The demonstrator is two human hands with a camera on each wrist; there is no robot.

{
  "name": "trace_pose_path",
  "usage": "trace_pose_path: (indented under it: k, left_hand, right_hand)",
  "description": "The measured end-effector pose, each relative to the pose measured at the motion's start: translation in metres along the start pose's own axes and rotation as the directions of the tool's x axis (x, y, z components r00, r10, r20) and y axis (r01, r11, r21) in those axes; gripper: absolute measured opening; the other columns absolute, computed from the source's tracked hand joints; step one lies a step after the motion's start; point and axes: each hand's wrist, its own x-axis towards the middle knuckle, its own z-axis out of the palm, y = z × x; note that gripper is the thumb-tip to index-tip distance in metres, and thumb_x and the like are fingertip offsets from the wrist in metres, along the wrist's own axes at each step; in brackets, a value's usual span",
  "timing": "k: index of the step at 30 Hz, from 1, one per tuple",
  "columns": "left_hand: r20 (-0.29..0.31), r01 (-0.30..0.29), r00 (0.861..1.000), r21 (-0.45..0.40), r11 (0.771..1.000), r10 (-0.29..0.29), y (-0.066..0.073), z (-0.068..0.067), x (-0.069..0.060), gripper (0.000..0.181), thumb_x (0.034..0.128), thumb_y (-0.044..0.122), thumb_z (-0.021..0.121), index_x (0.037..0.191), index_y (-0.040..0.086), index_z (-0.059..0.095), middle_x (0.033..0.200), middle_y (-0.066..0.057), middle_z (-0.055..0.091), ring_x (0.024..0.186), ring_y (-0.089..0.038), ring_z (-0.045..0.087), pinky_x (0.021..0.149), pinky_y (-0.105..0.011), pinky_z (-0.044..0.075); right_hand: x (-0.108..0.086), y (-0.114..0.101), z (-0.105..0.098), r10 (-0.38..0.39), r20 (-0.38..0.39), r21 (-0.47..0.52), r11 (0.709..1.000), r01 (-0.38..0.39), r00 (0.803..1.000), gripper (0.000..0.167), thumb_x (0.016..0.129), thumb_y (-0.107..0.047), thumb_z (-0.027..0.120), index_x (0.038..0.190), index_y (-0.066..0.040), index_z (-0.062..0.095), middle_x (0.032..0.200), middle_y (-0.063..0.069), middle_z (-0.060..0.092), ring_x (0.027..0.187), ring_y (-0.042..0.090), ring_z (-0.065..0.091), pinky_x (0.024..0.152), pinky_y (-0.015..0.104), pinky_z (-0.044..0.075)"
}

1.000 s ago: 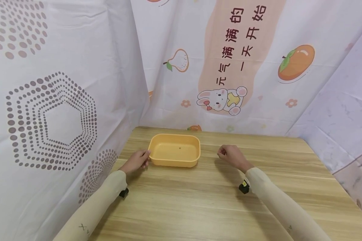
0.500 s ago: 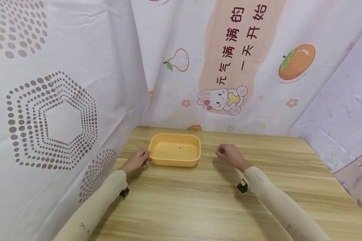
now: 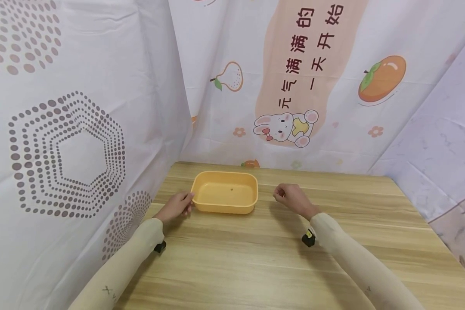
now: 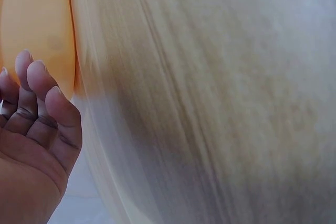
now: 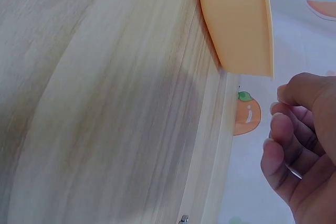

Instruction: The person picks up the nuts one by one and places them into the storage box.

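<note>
At the nine o'clock end of the yellow tray, the left hand seems to pinch the rim, thumb at the top and fingers curved by the outer wall. The tray appears to rest on the desk, towards eleven o'clock. At the tray's three o'clock, the right hand hovers apart, fingers loosely curled around nothing. The step looks like taking hold of the tray; next, the right hand would need to reach the near end and grip it.
</note>
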Motion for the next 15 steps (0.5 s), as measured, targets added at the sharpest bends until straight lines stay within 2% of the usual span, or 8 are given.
trace_pose_path:
  k: [8, 15]
  left_hand:
    - [-0.002, -0.02, 1.0, 0.011, 1.0, 0.02, 0.0, 0.0, 0.001, 0.046, 0.1139, 0.034, 0.04, 0.095, -0.003, 0.059, 0.077, -0.015, 0.062, 0.059, -0.014, 0.053, 0.05, -0.024, 0.047]
    - [-0.007, -0.007, 1.0, -0.001, 1.0, 0.007, 0.0, 0.0, 0.0, 0.043, 0.114, 0.032, 0.04, 0.097, -0.003, 0.059, 0.077, -0.013, 0.061, 0.059, -0.014, 0.054, 0.05, -0.023, 0.047]
  right_hand:
    - [0.004, -0.005, 0.002, 0.006, -0.008, 0.007, 1.0, -0.006, 1.0, 0.006, 0.096, -0.01, 0.07, 0.091, -0.008, 0.072, 0.077, -0.004, 0.066, 0.068, 0.01, 0.057, 0.06, 0.027, 0.048]
    - [0.008, -0.011, 0.006, 0.021, -0.002, 0.025, 0.999, -0.021, 1.0, 0.006, 0.096, -0.011, 0.071, 0.091, -0.008, 0.072, 0.077, -0.004, 0.066, 0.068, 0.011, 0.057, 0.059, 0.027, 0.048]
